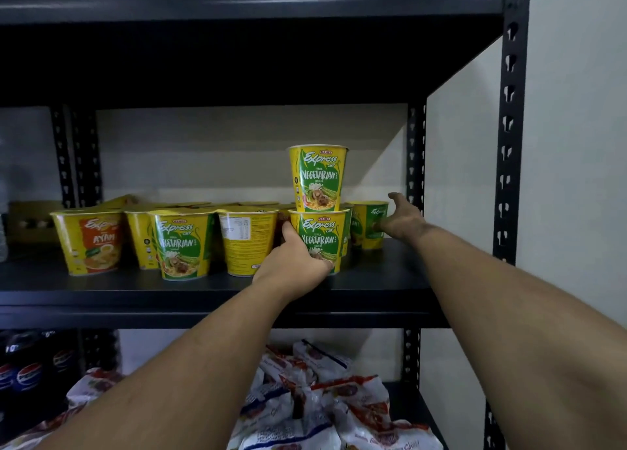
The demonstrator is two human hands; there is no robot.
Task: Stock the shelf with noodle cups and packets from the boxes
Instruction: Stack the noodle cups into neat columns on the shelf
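While stacked (two high), cup (319,237) in left hand (293,266)

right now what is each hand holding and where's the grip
Left hand grips the lower stacked cup around its lower left side. Right hand touches the end cup; a grip cannot be told.

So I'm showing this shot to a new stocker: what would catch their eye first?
Probably the stacked Vegetarian cup, standing alone on a lower cup gripped by the left hand at the middle shelf's front. Then the right hand touching a cup further back, and noodle packets heaped below.
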